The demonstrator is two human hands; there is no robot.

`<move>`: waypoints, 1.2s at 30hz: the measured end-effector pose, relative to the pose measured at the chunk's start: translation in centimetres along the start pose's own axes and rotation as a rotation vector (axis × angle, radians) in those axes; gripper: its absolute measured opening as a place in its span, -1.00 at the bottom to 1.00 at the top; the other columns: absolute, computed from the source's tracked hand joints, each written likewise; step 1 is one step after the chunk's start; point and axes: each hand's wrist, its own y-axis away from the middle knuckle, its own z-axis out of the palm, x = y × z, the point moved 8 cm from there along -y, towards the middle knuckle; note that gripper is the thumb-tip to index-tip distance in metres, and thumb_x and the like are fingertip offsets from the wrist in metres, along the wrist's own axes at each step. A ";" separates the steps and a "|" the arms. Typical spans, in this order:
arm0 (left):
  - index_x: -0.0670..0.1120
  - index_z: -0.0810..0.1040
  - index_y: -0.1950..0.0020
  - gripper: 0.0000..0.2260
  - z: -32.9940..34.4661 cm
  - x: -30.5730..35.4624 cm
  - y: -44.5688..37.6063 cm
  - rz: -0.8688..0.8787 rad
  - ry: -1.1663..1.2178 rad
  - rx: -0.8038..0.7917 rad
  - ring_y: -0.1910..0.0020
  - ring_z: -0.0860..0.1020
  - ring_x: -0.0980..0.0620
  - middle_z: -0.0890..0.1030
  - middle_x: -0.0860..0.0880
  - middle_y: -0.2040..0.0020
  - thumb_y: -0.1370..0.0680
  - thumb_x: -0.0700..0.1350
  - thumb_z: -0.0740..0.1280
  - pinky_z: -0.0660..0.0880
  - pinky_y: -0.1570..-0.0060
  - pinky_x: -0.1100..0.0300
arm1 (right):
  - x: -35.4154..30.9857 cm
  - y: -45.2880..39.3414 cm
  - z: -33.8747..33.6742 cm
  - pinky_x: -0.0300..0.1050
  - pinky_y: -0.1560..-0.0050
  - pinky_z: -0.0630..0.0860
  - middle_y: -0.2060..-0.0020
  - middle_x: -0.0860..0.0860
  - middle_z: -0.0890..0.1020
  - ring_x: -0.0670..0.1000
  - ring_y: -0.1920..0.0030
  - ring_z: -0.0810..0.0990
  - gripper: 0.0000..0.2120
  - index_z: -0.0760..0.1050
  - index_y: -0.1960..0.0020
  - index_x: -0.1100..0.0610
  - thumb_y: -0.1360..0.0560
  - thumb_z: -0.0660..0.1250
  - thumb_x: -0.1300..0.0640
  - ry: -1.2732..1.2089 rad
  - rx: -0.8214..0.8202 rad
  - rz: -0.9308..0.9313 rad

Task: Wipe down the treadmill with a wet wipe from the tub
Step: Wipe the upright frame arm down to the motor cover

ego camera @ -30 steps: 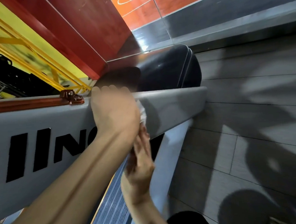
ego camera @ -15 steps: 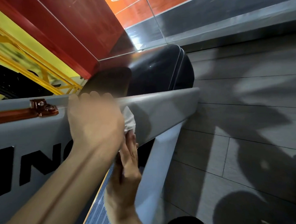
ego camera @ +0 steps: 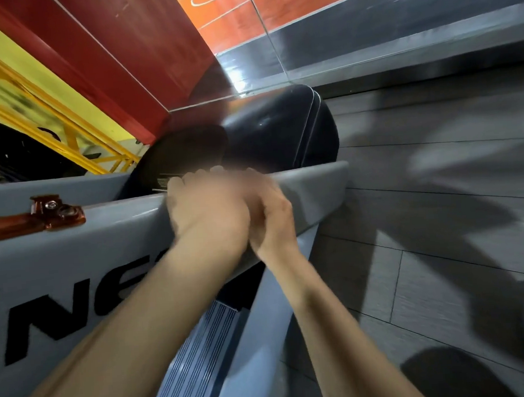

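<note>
Both hands sit at frame centre on the grey treadmill (ego camera: 312,189) rail, and both are motion-blurred.

Left hand (ego camera: 209,213): back of the hand faces me, knuckles up, fingers curled over the rail's top edge. I cannot tell what is under them.

Right hand (ego camera: 271,219): tucked against the left hand's right side, touching it, fingers bent toward the rail. I cannot tell whether it pinches anything.

Wipe: not visible to me in this view; if held, the hands hide it. Tub not seen either.

Rail runs from left edge to centre right, with black lettering (ego camera: 61,305) low on its side at lower left. A copper-coloured clip (ego camera: 56,212) sits on its top at left, well apart from the hands. Black motor hood (ego camera: 281,129) lies just behind the hands, upper centre. Ribbed step strip (ego camera: 196,355) at bottom centre, under the forearms. Grey floor tiles (ego camera: 441,248) fill the right side.
</note>
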 end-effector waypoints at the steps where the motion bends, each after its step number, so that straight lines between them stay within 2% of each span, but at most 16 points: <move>1: -0.20 0.33 -0.41 -0.66 0.3 0.7 -1.2 0.001 0.055 -0.079 -0.36 0.43 -0.21 0.45 -0.21 -0.38 -0.67 -0.10 0.09 0.32 -0.27 -0.01 | 1.5 -1.4 -1.0 -0.27 -0.31 0.38 -0.12 -0.23 0.59 -0.22 -0.25 0.49 -0.70 0.63 -0.17 0.02 -0.60 0.22 0.28 0.079 -0.004 0.080; 3: -0.21 0.32 -0.45 -0.59 1.0 1.0 -2.3 -0.030 0.101 -0.182 -0.38 0.42 -0.23 0.44 -0.23 -0.40 -0.64 -0.06 0.17 0.35 -0.27 -0.03 | 4.8 -3.7 -3.0 -0.32 -0.19 0.36 -0.13 -0.12 0.62 -0.10 -0.20 0.53 -0.66 0.63 -0.18 0.03 -0.63 0.12 0.23 0.166 -0.041 0.282; 6: -0.18 0.36 -0.40 -0.62 0.9 1.2 -2.2 -0.026 -0.001 -0.055 -0.30 0.49 -0.21 0.50 -0.22 -0.33 -0.71 0.02 0.04 0.37 -0.20 -0.01 | 7.9 -4.7 -5.1 -0.35 -0.16 0.30 -0.15 -0.10 0.57 -0.07 -0.22 0.51 -0.62 0.59 -0.26 0.02 -0.66 0.06 0.24 0.213 -0.117 0.423; 11: -0.14 0.37 -0.27 -0.61 0.4 1.1 -1.6 0.025 -0.035 -0.026 -0.18 0.54 -0.18 0.55 -0.18 -0.22 -0.72 0.11 -0.05 0.39 -0.11 -0.01 | 8.0 -3.5 -4.4 -0.29 -0.46 0.23 -0.34 -0.03 0.56 -0.08 -0.43 0.39 -0.60 0.55 -0.35 0.12 -0.64 0.08 0.33 0.102 -0.040 0.396; 14: -0.14 0.40 -0.18 -0.63 0.3 0.9 -1.4 0.018 -0.055 -0.080 -0.07 0.57 -0.19 0.57 -0.17 -0.09 -0.69 0.11 -0.01 0.39 -0.01 -0.02 | 7.8 -3.2 -4.3 -0.23 -0.48 0.26 -0.32 -0.03 0.59 -0.07 -0.43 0.40 -0.59 0.57 -0.33 0.14 -0.62 0.07 0.32 0.122 -0.039 0.327; 18: -0.22 0.45 -0.03 -0.67 0.5 0.8 -1.3 0.042 0.004 -0.027 0.13 0.56 -0.28 0.56 -0.27 0.10 -0.64 0.05 0.14 0.32 0.14 -0.06 | 7.4 -4.2 -4.0 -0.05 -0.46 0.35 -0.25 -0.01 0.63 -0.01 -0.39 0.46 -0.56 0.60 -0.28 0.16 -0.59 0.03 0.20 0.117 -0.074 0.230; 21: -0.11 0.36 -0.15 -0.66 0.4 0.8 -1.1 -0.017 -0.023 -0.058 -0.04 0.55 -0.16 0.55 -0.14 -0.07 -0.67 0.10 -0.05 0.36 0.00 0.00 | 6.6 -4.0 -3.8 0.03 -0.45 0.37 -0.27 -0.01 0.62 0.00 -0.40 0.46 -0.62 0.57 -0.32 0.17 -0.62 0.09 0.28 0.127 -0.154 0.061; 24: -0.08 0.33 -0.16 -0.65 0.6 1.2 -1.1 -0.037 -0.049 -0.056 -0.09 0.53 -0.12 0.53 -0.11 -0.12 -0.67 0.11 -0.10 0.34 -0.02 0.03 | 8.2 -4.1 -5.0 -0.06 -0.49 0.31 -0.33 0.00 0.57 0.00 -0.44 0.43 -0.63 0.51 -0.39 0.18 -0.65 0.13 0.32 0.180 -0.187 -0.011; 26: -0.08 0.34 -0.14 -0.65 0.7 0.9 -1.3 -0.077 -0.056 -0.058 -0.09 0.53 -0.13 0.54 -0.12 -0.11 -0.66 0.13 -0.07 0.33 -0.01 0.02 | 10.9 -4.7 -6.0 -0.07 -0.49 0.31 -0.35 0.01 0.56 -0.01 -0.43 0.43 -0.63 0.50 -0.41 0.17 -0.67 0.10 0.25 0.271 -0.148 0.050; 28: -0.08 0.35 -0.16 -0.66 0.4 1.2 -2.1 -0.095 -0.010 -0.045 -0.12 0.54 -0.15 0.55 -0.13 -0.13 -0.67 0.14 -0.04 0.34 -0.04 0.01 | 14.6 -6.3 -8.0 0.00 -0.49 0.31 -0.38 0.01 0.53 -0.01 -0.42 0.43 -0.60 0.48 -0.44 0.12 -0.68 0.05 0.23 0.341 -0.087 0.223; 30: -0.08 0.36 -0.22 -0.68 0.7 3.3 -4.1 -0.037 0.075 -0.035 -0.16 0.54 -0.16 0.54 -0.13 -0.18 -0.70 0.12 0.01 0.33 -0.02 0.01 | 17.2 -7.7 -9.7 0.01 -0.47 0.34 -0.38 -0.01 0.52 0.01 -0.40 0.45 -0.58 0.48 -0.44 0.07 -0.67 0.04 0.25 0.379 -0.065 0.375; 31: -0.08 0.37 -0.25 -0.70 1.1 5.0 -5.2 -0.004 0.107 -0.038 -0.17 0.54 -0.16 0.54 -0.13 -0.19 -0.71 0.10 0.03 0.32 -0.01 0.01 | 17.2 -8.0 -9.7 0.00 -0.44 0.37 -0.35 -0.01 0.54 0.03 -0.37 0.48 -0.58 0.50 -0.41 0.06 -0.66 0.05 0.26 0.384 -0.065 0.379; 33: -0.11 0.40 -0.28 -0.72 1.9 8.1 -6.8 0.016 0.136 -0.041 -0.15 0.54 -0.15 0.55 -0.12 -0.17 -0.71 0.04 0.08 0.33 -0.04 0.02 | 14.8 -7.7 -8.2 -0.02 -0.38 0.42 -0.28 -0.02 0.58 0.02 -0.31 0.52 -0.58 0.54 -0.36 0.04 -0.63 0.08 0.31 0.371 -0.083 0.242; 36: -0.17 0.37 -0.34 -0.68 2.8 11.5 -8.5 -0.013 0.116 -0.009 -0.15 0.52 -0.13 0.53 -0.13 -0.17 -0.70 0.01 0.13 0.36 -0.10 0.03 | 13.0 -5.6 -6.6 -0.09 -0.43 0.38 -0.30 -0.01 0.59 -0.03 -0.38 0.48 -0.62 0.56 -0.34 0.11 -0.62 0.19 0.38 0.316 -0.080 0.024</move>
